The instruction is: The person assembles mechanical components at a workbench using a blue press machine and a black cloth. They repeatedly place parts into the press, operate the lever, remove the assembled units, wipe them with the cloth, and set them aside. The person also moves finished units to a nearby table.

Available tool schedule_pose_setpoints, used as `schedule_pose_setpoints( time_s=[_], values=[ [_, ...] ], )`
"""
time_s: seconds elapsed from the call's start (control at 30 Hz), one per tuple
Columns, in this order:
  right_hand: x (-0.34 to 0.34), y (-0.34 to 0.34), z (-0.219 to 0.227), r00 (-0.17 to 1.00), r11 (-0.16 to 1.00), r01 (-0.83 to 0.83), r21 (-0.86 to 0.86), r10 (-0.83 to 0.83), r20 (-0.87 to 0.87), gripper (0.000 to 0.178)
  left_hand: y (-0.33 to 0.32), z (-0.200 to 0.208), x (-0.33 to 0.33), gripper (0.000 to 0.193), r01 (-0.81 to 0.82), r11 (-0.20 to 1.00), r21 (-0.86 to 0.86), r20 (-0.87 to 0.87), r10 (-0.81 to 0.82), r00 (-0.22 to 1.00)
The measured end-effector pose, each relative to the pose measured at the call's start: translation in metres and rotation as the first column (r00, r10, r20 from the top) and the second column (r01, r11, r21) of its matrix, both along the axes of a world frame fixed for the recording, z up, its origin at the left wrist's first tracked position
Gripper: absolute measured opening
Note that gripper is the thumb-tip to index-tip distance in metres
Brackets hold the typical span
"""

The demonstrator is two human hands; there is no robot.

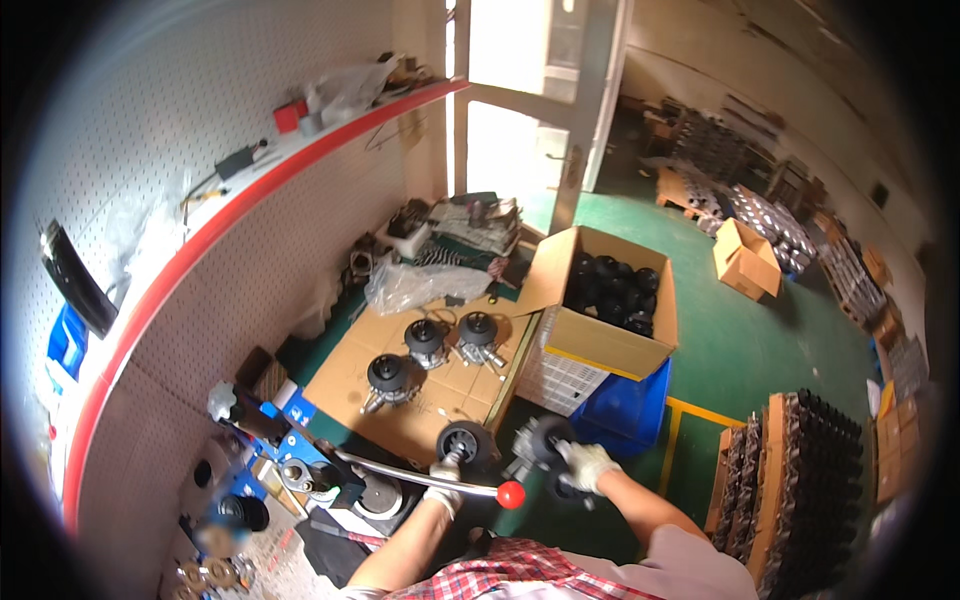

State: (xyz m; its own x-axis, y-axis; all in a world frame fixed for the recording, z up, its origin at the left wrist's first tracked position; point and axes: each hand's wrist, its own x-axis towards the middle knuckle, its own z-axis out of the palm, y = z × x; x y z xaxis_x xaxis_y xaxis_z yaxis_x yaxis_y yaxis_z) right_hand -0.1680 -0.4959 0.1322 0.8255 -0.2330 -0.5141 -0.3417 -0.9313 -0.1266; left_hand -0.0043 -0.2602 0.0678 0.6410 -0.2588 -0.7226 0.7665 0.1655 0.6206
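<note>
My left hand (441, 490), in a white glove, is closed at the stem of a black round cap (463, 441) that is held hollow side up beside the cardboard sheet. A curved metal lever (420, 478) with a red ball knob (511, 495) passes across that hand and hides part of it. To its right, my gloved right hand (592, 469) grips a metal assembly with a black round cap (545, 441), slightly blurred. Another black part shows below this hand. Several similar metal assemblies with black caps (389, 374) stand on the cardboard sheet (345, 385).
An open carton (612, 342) full of black caps stands past the sheet, above a blue bin (625, 410). A lever press base (380, 497) and small parts are at lower left. Stacked parts (790, 490) stand at right. A red-edged shelf (230, 212) runs along the pegboard wall.
</note>
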Motion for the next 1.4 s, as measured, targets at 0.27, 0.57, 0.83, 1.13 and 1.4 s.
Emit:
schedule_pose_setpoints(
  time_s=[0.27, 0.57, 0.83, 1.13, 1.4],
  values=[
    [-0.292, 0.119, -0.049, 0.662, 0.695, 0.714, -0.087, -0.711, -0.238, 0.073, 0.025, -0.119, -0.086, 0.041, 0.356, 0.889, -0.288, -0.147, -0.408, 0.901],
    [-0.561, 0.352, -0.041, -0.067, 0.011, 0.981, -0.195, -0.919, -0.389, 0.073, 0.052, -0.159, -0.226, 0.045, 0.513, 0.746, -0.424, -0.391, -0.662, 0.639],
    [-0.691, 0.373, 0.024, -0.055, -0.041, 0.997, -0.058, -0.962, -0.269, 0.067, -0.060, -0.112, -0.457, 0.049, 0.584, 0.564, -0.584, -0.518, -0.813, 0.266],
    [-0.870, 0.267, 0.045, 0.072, 0.073, 0.997, 0.006, -0.990, 0.120, 0.060, -0.211, -0.055, -0.780, 0.046, 0.697, 0.184, -0.693, -0.191, -0.979, 0.068],
    [-1.068, 0.209, 0.031, -0.278, -0.249, 0.950, 0.191, -0.950, 0.144, 0.075, -0.303, -0.078, -0.840, 0.041, 0.947, 0.267, -0.180, -0.125, -0.961, 0.247]
  ],
)
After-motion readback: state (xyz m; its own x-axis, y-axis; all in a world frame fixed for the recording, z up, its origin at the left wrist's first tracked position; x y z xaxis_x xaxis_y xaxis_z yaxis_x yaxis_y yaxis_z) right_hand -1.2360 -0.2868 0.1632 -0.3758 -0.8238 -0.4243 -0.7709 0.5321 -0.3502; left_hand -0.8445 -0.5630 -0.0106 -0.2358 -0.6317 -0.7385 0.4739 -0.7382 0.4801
